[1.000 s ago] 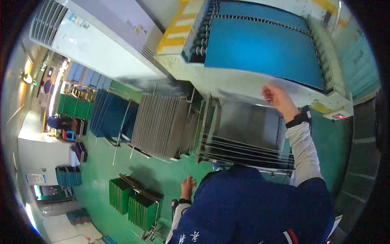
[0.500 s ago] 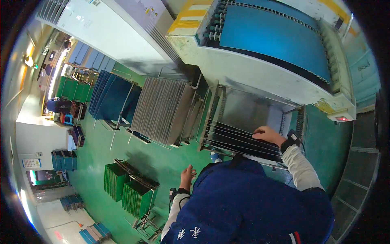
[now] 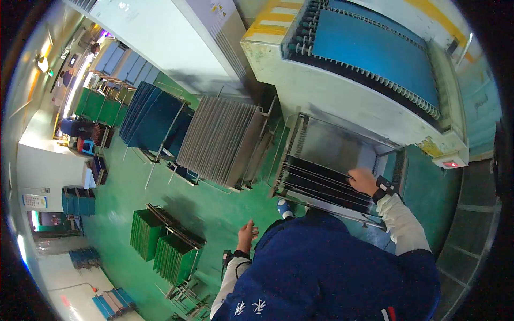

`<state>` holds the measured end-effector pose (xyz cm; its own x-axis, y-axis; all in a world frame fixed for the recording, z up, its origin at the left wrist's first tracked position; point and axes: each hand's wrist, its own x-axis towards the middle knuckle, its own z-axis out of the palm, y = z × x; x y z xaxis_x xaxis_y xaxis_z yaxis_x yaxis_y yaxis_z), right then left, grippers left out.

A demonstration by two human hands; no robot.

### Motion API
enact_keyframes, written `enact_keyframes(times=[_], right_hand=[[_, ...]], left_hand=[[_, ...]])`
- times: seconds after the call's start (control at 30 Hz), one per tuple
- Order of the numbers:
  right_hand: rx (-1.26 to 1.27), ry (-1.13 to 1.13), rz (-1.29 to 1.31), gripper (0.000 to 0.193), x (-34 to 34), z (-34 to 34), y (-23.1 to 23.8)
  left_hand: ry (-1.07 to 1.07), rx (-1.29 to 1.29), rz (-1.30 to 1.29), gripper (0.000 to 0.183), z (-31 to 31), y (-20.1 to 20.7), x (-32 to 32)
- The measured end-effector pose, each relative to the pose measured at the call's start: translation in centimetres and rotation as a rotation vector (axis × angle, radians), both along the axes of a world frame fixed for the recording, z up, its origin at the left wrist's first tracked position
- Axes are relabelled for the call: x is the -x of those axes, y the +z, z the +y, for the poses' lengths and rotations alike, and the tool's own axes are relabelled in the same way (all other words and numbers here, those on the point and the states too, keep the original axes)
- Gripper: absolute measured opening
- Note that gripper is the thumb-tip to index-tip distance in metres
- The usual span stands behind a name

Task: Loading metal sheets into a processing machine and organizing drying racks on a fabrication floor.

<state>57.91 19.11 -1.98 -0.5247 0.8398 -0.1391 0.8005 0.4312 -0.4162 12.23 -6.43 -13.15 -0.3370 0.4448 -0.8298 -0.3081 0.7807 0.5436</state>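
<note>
My right hand [image 3: 364, 182] is at the right part of a metal rack [image 3: 293, 143], its fingers closed on the upper edge of a thin dark panel [image 3: 316, 170]. Several such panels stand on edge there, side by side, in the rack's near half. The fingertips are partly hidden behind the hand. My left hand [image 3: 247, 236] hangs low beside my body, away from the rack, with loosely bent fingers slightly apart and nothing in them.
Beyond the rack stands a roller conveyor [image 3: 267, 59] carrying a flat blue sheet [image 3: 369, 51]. To the left are racks of grey panels [image 3: 217, 142], dark blue panels [image 3: 152, 117] and green panels [image 3: 144, 235]. A tall white cabinet [image 3: 176, 43] stands behind them.
My view has shifted slightly. The blue sheet has moved away from the conveyor's near edge, baring rollers. My right hand stays at the rack, and the far dark panel shows more of its face.
</note>
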Motion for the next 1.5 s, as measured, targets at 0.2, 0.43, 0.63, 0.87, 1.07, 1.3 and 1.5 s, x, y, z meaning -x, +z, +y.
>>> enact_keyframes(times=[0.2, 0.43, 0.63, 0.87, 1.07, 1.3, 1.5], right_hand=[[-0.048, -0.044, -0.189, 0.018, 1.3, -0.4, 2.1], [-0.140, -0.127, -0.030, 0.020, 1.3, -0.7, 16.4], [-0.331, -0.254, -0.016, 0.026, -2.8, -0.6, 23.2], [-0.416, -0.935, 1.244, 0.033, -9.4, 0.3, 23.6], [-0.210, -0.919, 0.900, 0.029, -13.4, -0.1, 15.7], [0.498, -1.069, 1.824, 0.015, -5.7, 0.3, 12.6], [0.591, -1.166, 1.897, 0.010, -4.8, 1.8, 9.8]], left_hand=[[0.008, 0.019, -0.028, 0.050, -0.9, -2.0, 1.9], [-0.083, -0.040, -0.015, 0.049, 1.3, -0.8, 2.3], [-0.131, -0.038, -0.037, 0.046, 3.3, -2.3, 1.9], [-0.164, -0.059, -0.056, 0.044, 6.1, -1.0, 0.9], [-0.156, -0.058, -0.046, 0.042, 6.0, -2.0, 1.2], [-0.167, -0.037, -0.051, 0.047, 5.6, -1.8, 0.9], [-0.125, -0.090, -0.079, 0.045, 6.3, -0.3, -0.3]])
